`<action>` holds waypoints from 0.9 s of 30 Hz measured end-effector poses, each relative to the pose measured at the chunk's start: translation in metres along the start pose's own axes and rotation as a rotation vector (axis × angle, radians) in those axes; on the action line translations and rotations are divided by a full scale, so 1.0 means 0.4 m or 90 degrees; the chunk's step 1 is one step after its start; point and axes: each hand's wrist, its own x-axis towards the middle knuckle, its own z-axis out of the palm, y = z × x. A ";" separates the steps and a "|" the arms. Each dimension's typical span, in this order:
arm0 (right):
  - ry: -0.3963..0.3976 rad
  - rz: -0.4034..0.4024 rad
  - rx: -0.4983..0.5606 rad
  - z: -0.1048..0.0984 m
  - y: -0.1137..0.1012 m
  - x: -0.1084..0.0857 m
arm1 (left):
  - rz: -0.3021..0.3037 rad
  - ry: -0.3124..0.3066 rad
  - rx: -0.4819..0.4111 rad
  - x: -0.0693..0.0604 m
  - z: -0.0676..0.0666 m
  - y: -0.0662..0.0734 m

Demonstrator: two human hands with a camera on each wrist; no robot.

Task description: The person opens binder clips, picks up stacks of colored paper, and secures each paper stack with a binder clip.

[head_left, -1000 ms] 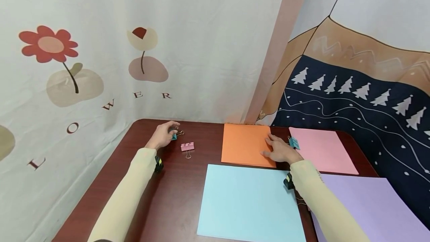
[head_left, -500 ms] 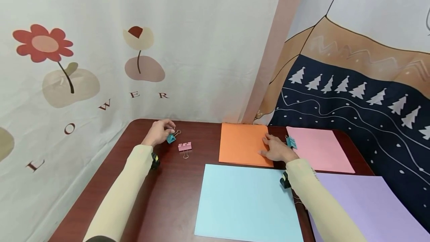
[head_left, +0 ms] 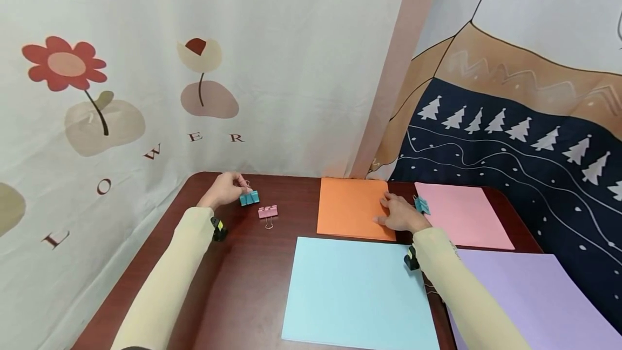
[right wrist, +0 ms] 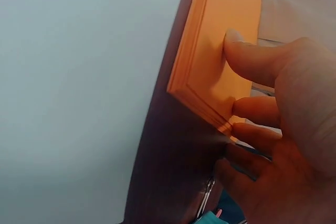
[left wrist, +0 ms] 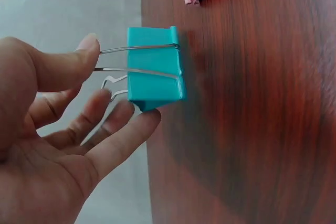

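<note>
At the far left of the table, my left hand (head_left: 222, 191) holds a teal binder clip (head_left: 250, 197) by its wire handles. In the left wrist view the thumb presses on one handle of this clip (left wrist: 152, 64) and the other fingers lie behind and below it; its jaws look shut with nothing between them. A pink binder clip (head_left: 268, 211) lies just in front of it. My right hand (head_left: 403, 215) rests on the right side of a stack of orange paper (head_left: 350, 207). The right wrist view shows the thumb on top of the stack (right wrist: 231, 9) and fingers at its edge.
Nearest me lies a light blue paper stack (head_left: 359, 290), with purple paper (head_left: 529, 290) to its right. Pink paper (head_left: 466, 212) lies at the back right, with another teal binder clip (head_left: 421, 205) at its left edge. Curtains (head_left: 291, 69) hang behind the table.
The left hand has drawn slightly left and turned the teal binder clip, which was mostly hidden behind the fingers and now shows its broad side. The right hand stays on the orange paper.
</note>
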 end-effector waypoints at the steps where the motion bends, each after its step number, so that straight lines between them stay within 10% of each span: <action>1: 0.001 0.001 0.002 -0.001 0.000 0.001 | -0.003 0.000 -0.008 -0.002 0.001 -0.003; 27: 0.199 0.152 0.046 0.026 -0.070 0.034 | -0.135 0.093 -0.468 -0.049 0.063 -0.031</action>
